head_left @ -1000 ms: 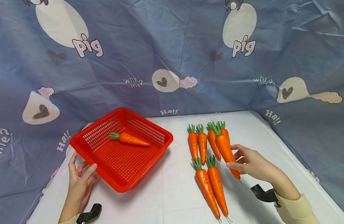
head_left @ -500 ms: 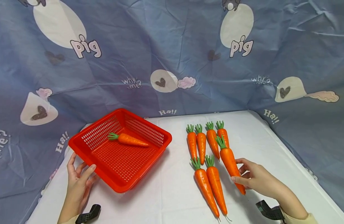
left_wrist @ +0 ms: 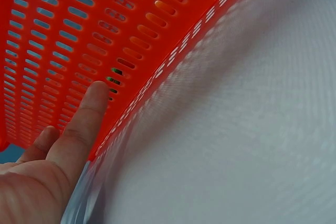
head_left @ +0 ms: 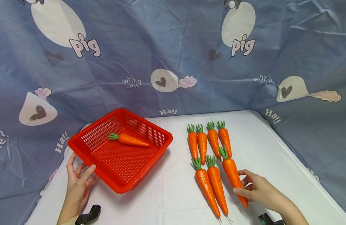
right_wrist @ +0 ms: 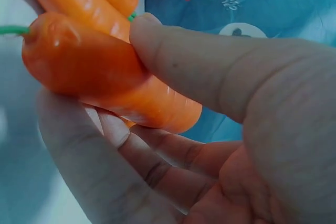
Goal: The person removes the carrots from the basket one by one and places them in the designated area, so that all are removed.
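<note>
In the head view my right hand (head_left: 258, 190) pinches an orange carrot (head_left: 232, 170) between thumb and fingers near its tip. The carrot's green top points away, beside two carrots (head_left: 215, 184) lying on the table. Close up in the right wrist view, thumb and fingers press that carrot (right_wrist: 105, 72) from opposite sides. At the left, my left hand (head_left: 78, 184) is at the near-left side of a red perforated basket (head_left: 105, 179). Its extended fingers reach to the outer wall, seen in the left wrist view. One carrot (head_left: 130, 140) lies inside the basket.
Behind the held carrot, several more carrots (head_left: 202, 143) lie in a row with green tops toward the back. A white cloth covers the table (head_left: 175, 193). A blue printed curtain (head_left: 173, 47) hangs behind and at both sides.
My right hand has brought its carrot toward the near edge and slightly right, from over the back row to beside the two front carrots. The left hand and basket stay nearly still.
</note>
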`<state>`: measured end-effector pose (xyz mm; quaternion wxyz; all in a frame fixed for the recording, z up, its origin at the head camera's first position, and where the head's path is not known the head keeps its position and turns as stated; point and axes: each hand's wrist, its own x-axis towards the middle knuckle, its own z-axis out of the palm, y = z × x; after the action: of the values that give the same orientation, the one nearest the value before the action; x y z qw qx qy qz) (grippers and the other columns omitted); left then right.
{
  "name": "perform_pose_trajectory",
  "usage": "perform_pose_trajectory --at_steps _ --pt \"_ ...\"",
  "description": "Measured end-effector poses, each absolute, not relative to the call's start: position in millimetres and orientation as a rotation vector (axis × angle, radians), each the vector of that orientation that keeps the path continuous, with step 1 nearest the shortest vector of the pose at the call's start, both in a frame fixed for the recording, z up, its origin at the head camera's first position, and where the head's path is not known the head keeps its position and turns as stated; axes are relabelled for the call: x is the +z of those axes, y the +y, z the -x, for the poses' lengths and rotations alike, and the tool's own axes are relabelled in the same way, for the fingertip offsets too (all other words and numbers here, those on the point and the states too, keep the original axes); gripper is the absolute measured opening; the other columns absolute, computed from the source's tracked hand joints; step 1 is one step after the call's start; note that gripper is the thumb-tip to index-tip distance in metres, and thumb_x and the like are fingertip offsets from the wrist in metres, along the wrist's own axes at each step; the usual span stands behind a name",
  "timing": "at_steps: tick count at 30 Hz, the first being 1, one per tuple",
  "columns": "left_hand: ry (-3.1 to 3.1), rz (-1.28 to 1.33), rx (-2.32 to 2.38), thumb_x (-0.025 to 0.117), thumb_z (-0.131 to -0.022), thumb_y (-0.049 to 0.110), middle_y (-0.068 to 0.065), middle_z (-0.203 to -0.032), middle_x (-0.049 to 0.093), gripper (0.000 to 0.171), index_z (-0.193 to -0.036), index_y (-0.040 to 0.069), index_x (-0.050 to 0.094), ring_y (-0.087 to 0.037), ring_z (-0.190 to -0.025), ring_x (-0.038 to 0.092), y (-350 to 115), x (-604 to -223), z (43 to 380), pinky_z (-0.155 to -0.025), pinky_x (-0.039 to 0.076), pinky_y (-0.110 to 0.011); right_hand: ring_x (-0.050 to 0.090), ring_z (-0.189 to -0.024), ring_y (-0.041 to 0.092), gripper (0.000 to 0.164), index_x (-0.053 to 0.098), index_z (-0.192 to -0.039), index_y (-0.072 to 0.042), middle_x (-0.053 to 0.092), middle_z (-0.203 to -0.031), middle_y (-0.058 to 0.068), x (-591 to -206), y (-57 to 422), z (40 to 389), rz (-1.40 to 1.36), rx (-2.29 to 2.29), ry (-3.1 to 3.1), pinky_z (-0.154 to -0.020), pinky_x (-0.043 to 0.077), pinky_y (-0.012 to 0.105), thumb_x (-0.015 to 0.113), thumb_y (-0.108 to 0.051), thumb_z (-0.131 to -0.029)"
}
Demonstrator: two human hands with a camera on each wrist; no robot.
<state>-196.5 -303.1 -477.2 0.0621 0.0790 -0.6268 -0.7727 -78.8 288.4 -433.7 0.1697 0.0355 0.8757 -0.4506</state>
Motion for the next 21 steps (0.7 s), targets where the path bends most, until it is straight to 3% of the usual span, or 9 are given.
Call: perform_pose_trajectory --at_steps 21 --pt "-1.883 -0.283 -2.353 0.067 -0.105 0.011 0.009 -0.142 0.045 0.092 -0.165 0.051 0.01 0.0 -0.112 0.066 -303.1 -476.3 196.5 -0.078 0.066 -0.024 0.062 -0.079 0.02 0.073 0.051 -0.147 0.006 0.064 -0.096 0.005 -458.2 285.2 65.0 -0.077 -1.231 2.481 -0.062 0.053 0.025 0.082 -0.036 -0.096"
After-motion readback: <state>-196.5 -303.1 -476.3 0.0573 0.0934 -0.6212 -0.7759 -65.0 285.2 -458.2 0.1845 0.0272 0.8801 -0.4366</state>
